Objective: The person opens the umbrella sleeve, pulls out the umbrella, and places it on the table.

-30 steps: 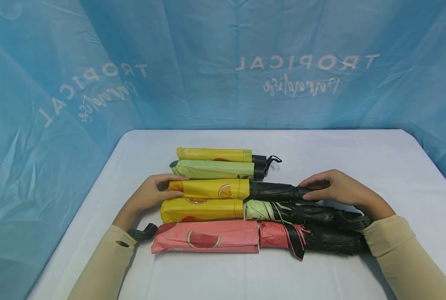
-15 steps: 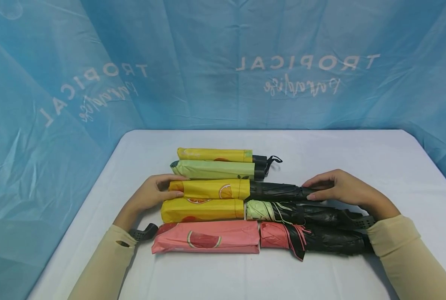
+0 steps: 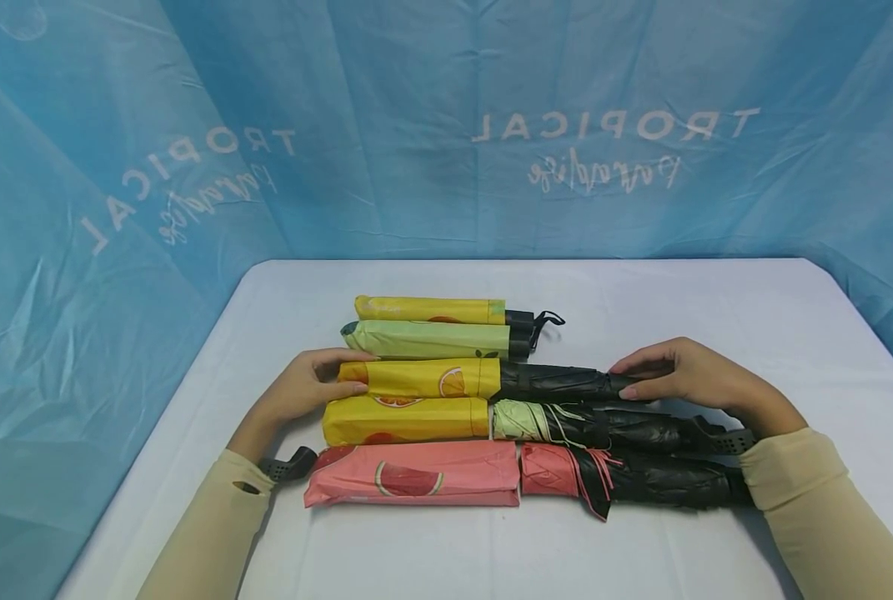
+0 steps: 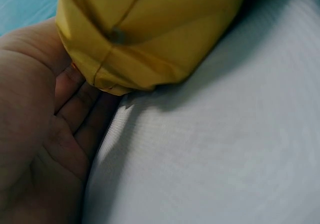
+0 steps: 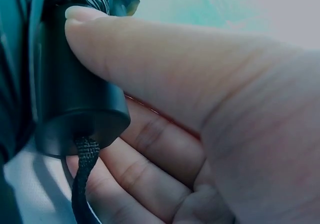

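1. At the left end of the long yellow fabric sleeve (image 3: pixel 408 379) with orange-slice print, gripping its tip between the thumb and fingers of the left hand (image 3: pixel 296 390).
2. Well right of that sleeve, grasping the smooth black cylindrical handle (image 5: pixel 75 84) of a black folded umbrella (image 3: pixel 554 383) with the right hand (image 3: pixel 682 379); at the handle's base, a woven black strap (image 5: pixel 87 169).
3. At the sleeve's right mouth, black canopy in line with yellow cloth; depth inside, impossible to tell.
4. Also at that mouth, a likely risk: snagging or bunching thin fabric if pulled askew, or losing the tip through a slack left-hand hold.
5. Just nearer than the sleeve, a second yellow fabric sleeve (image 3: pixel 431 419) beside a green-and-black folded umbrella (image 3: pixel 626 429); nearer again, a pink watermelon-print sleeve (image 3: pixel 484 471) beside a pink-and-black folded umbrella (image 3: pixel 664 479).
6. Just beyond the sleeve, a pale-green covered umbrella (image 3: pixel 431 338), then a yellow covered umbrella (image 3: pixel 416 308).
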Motion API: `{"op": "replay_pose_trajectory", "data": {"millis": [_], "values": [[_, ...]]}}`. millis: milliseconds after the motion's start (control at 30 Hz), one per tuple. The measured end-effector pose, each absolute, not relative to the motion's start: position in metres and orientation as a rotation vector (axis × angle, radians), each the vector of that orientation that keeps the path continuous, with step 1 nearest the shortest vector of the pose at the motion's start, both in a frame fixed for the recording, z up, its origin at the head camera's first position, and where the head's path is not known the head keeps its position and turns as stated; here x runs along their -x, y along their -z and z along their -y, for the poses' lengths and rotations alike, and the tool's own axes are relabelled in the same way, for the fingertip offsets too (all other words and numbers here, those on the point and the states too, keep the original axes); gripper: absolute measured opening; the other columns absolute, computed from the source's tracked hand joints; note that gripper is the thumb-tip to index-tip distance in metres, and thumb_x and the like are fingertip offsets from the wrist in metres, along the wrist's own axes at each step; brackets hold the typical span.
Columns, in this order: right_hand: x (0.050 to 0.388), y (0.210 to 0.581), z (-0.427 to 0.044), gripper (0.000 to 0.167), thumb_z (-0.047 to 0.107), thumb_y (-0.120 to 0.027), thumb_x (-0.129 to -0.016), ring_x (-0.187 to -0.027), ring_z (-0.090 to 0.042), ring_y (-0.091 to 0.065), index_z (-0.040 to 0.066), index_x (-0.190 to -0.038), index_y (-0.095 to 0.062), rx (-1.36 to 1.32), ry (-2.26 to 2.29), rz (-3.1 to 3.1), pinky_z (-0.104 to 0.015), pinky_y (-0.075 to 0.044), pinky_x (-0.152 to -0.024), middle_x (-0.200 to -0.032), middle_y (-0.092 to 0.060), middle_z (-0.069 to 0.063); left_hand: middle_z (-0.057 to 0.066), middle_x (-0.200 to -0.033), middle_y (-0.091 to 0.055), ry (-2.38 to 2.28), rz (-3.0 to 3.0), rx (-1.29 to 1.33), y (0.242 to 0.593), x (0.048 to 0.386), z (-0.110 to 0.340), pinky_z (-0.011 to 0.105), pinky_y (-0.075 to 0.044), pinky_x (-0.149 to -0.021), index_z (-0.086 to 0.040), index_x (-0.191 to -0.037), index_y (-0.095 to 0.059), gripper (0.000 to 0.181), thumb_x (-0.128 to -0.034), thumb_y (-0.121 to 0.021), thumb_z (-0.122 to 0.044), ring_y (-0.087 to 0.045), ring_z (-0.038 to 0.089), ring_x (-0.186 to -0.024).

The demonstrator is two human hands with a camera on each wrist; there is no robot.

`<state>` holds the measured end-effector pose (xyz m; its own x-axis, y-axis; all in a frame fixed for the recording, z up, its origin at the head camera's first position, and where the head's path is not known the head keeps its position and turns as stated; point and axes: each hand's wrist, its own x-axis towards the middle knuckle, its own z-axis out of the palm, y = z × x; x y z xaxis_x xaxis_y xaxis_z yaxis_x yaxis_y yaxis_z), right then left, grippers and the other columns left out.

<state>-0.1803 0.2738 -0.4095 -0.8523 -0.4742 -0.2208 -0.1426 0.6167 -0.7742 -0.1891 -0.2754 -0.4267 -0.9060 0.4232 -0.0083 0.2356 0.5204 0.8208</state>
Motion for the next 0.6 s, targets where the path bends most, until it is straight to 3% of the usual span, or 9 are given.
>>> {"op": "replay_pose_trajectory", "data": {"millis": [233, 600], "values": [[0.180, 0.411, -0.278, 0.041, 0.036, -0.079, -0.091, -0.120, -0.028, -0.063, 0.017, -0.126, -0.073, 0.487, 1.097, -2.438, -0.038, -0.055, -0.087, -0.129, -0.069, -0.007, 0.002, -0.126, -0.069, -1.323, -2.560, -0.549, 0.425, 0.189, 0.275, 0.051, -0.042, -0.108, -0.011, -0.129, -0.071, 0.039, -0.0908, -0.080, -0.016, -0.058, 0.022, -0.120], [0.182, 0.410, -0.285, 0.039, 0.037, -0.080, -0.089, -0.117, -0.024, -0.064, 0.019, -0.124, -0.074, 0.469, 1.089, -2.434, -0.032, -0.056, -0.086, -0.126, -0.070, -0.004, -0.003, -0.128, -0.068, -1.319, -2.573, -0.567, 0.452, 0.202, 0.289, 0.048, -0.042, -0.109, -0.021, -0.131, -0.070, 0.041, -0.0910, -0.080, -0.022, -0.057, 0.018, -0.121]]}}
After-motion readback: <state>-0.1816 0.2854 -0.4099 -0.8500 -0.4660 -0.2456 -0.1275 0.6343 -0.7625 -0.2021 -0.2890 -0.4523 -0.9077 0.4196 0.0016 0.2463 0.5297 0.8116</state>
